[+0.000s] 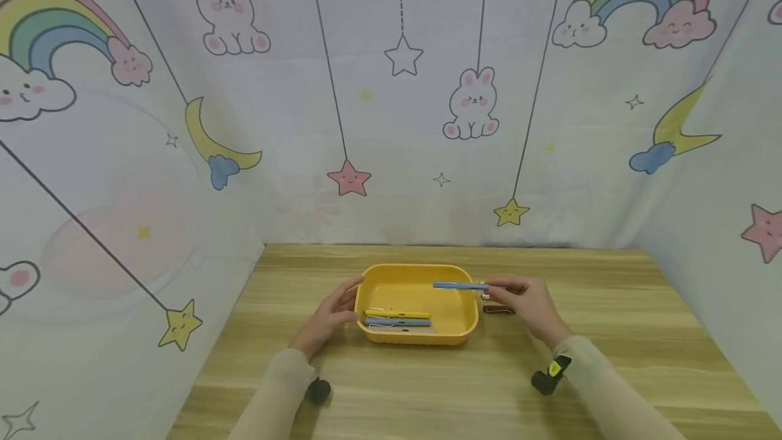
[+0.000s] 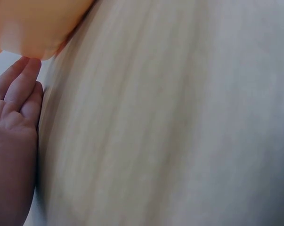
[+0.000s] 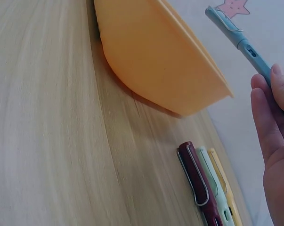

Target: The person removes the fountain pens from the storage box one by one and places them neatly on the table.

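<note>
The bench point(image 1: 397, 392) extends beneath all the fingers. On it, between them, stands the yellow tray point(image 1: 452, 339); the left hand point(image 1: 330, 318) touches its side with loosely extended fingers, thumb apart, probably to steady it. The right hand point(image 1: 531, 304) has its fingers clamped on the blue pen point(image 1: 458, 286) near one end, leaving the rest free above the tray. Inside, nearer the left fingers, three pens point(image 1: 400, 315) lie side by side. Below the right fingers, three more pens point(image 3: 196, 176) lie alongside one another, seemingly for easy reach.
</note>
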`<state>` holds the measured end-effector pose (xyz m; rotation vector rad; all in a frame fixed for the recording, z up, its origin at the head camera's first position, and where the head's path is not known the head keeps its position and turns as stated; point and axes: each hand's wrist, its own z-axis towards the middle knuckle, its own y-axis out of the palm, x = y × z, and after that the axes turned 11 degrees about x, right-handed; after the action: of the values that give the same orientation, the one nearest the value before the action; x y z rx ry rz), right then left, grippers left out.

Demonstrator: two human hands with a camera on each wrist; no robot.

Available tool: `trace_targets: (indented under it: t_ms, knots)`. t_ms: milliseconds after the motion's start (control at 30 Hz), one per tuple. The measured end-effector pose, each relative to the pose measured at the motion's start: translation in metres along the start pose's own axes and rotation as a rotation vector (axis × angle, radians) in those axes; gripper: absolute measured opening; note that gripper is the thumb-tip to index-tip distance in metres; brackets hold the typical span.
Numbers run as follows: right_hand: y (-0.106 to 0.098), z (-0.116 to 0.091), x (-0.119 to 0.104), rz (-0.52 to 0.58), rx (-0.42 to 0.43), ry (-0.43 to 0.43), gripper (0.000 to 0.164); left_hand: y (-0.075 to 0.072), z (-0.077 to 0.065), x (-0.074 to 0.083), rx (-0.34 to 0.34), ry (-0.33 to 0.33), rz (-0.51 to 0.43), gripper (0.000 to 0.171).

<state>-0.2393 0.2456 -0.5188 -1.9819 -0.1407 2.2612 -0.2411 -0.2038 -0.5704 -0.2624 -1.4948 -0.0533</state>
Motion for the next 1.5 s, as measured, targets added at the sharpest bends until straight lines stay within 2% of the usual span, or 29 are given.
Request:
trace_targets:
  t_ms: [333, 567, 867, 1033, 1233, 1500]
  knots:
    - [-0.017, -0.007, 0.003, -0.073, 0.026, -0.025, 0.033, -0.002, 0.001, -0.002, -0.011, 0.012, 0.005, 0.074]
    - [-0.031, -0.013, 0.005, -0.109, 0.057, -0.006, 0.034, -0.002, 0.002, -0.001, -0.01, 0.014, 0.008, 0.074]
    - [-0.054, -0.022, 0.015, -0.182, 0.095, -0.052, 0.032, -0.002, 0.003, -0.001, -0.013, 0.022, 0.007, 0.074]
    - [-0.068, -0.027, 0.022, -0.184, 0.113, -0.047, 0.034, -0.002, 0.002, 0.0, -0.012, 0.018, 0.001, 0.074]
    - [-0.079, -0.033, 0.03, -0.206, 0.142, -0.071, 0.028, -0.002, 0.002, -0.001, -0.012, 0.018, 0.008, 0.073]
    - [-0.086, -0.038, 0.038, -0.218, 0.122, -0.039, 0.026, -0.002, 0.0, -0.001, -0.011, 0.027, 0.018, 0.073]
